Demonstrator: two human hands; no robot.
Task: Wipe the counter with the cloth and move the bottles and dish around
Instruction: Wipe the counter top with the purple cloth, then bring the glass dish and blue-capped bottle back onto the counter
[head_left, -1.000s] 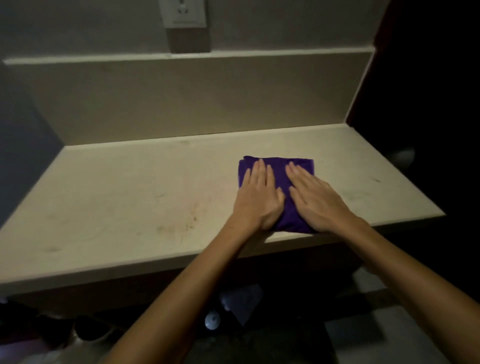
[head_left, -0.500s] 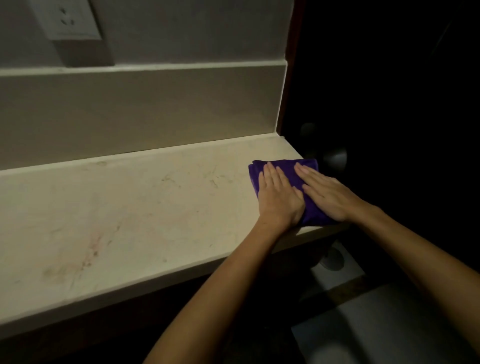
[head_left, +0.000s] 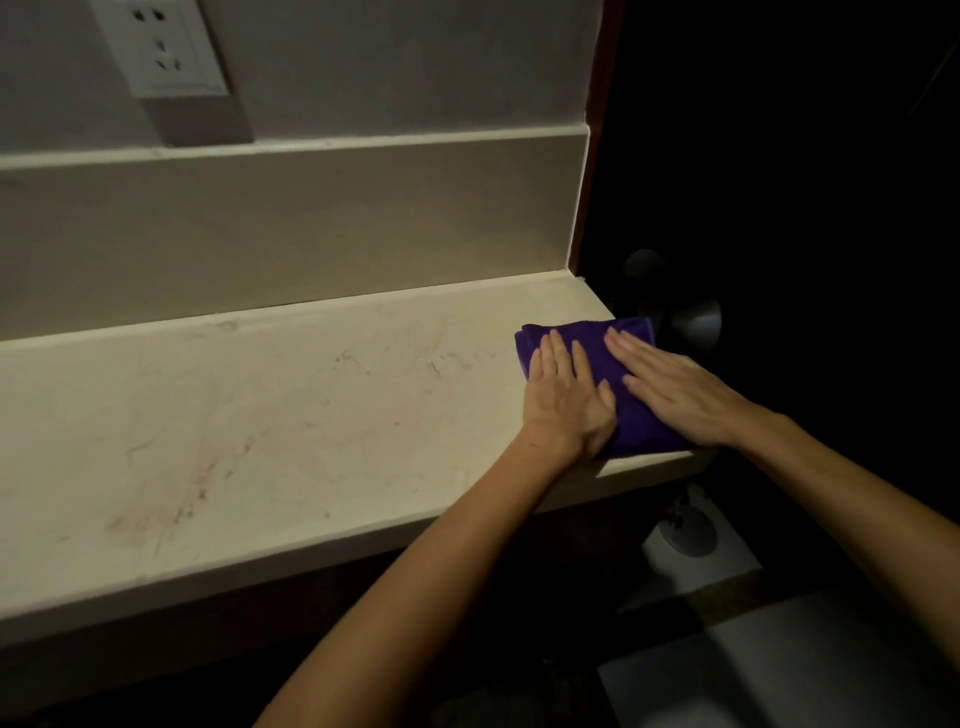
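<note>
A folded purple cloth (head_left: 631, 421) lies at the right end of the pale stone counter (head_left: 291, 415), its far corner reaching the counter's right edge. My left hand (head_left: 563, 400) presses flat on the cloth's left part, fingers stretched out. My right hand (head_left: 680, 395) lies flat on its right part, over the counter's corner. Neither hand grips the cloth. No bottles or dish are in view.
A raised backsplash (head_left: 291, 223) runs along the back, with a wall socket (head_left: 161, 47) above it. Faint reddish stains mark the counter's left part. Past the right edge the room is dark, with a round metallic object (head_left: 696, 325) and a round thing (head_left: 685, 530) on the floor.
Both hands have slid the cloth to the right along the counter, from its middle to its right end. The view has followed to the right.
</note>
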